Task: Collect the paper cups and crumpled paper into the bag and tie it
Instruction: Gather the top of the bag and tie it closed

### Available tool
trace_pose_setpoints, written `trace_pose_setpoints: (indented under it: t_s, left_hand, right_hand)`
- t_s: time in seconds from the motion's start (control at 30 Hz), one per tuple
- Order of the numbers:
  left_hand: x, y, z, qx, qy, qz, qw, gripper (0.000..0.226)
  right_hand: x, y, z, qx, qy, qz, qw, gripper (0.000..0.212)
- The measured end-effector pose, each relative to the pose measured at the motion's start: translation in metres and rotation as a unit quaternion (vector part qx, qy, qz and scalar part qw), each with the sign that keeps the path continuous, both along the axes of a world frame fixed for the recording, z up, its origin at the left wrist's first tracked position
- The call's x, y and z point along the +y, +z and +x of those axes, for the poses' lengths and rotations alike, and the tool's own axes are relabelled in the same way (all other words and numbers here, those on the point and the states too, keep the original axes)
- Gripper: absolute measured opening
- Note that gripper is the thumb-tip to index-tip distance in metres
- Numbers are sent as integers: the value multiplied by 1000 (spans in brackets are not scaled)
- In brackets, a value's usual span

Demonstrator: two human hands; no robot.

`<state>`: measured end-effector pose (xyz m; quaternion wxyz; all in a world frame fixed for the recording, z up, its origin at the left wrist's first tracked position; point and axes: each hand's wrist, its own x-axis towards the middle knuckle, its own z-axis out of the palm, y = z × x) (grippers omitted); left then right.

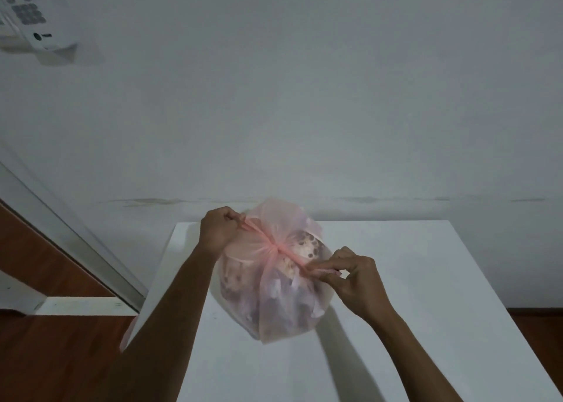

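A white worktop [396,279] stands against a pale wall [304,97], with wooden floor [45,356] to its left and a white air conditioner [33,14] high on the wall. Near the worktop's far edge sits a translucent pink bag [274,298], gathered at a knot [275,247]. Inside show patterned paper cups [307,244]; crumpled paper is perhaps beneath them. The left hand [217,229] pinches one bag tail in its grip, the right hand [355,276] pinches the other.
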<state>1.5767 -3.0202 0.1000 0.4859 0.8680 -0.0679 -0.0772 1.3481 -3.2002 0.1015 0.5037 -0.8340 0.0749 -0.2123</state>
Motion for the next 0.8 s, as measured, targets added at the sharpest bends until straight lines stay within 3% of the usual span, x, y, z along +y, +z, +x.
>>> trace_pose_setpoints:
  t_s: [0.13, 0.27, 0.33, 0.43, 0.63, 0.8]
  left_hand:
    - [1, 8, -18, 3, -65, -66, 996, 17]
    - [3, 31, -35, 35, -191, -194, 962, 22]
    - [0, 32, -38, 60, -203, -209, 955, 23]
    - [0, 22, -34, 97, -120, -219, 963, 23]
    - [-3, 7, -20, 182, 72, -312, 930, 33]
    - [-9, 13, -6, 196, 94, -330, 919, 38]
  right_hand:
    - [-4, 1, -1, 4, -40, 58, 997, 12]
    - [6, -6, 9, -17, -99, 113, 989, 13]
    - [9, -5, 16, -3, -100, 165, 981, 10]
    - [9, -2, 21, 7, -99, 191, 976, 12]
    - [35, -8, 18, -7, -96, 56, 994, 21]
    - [30, 1, 8, -31, -68, 60, 995, 26]
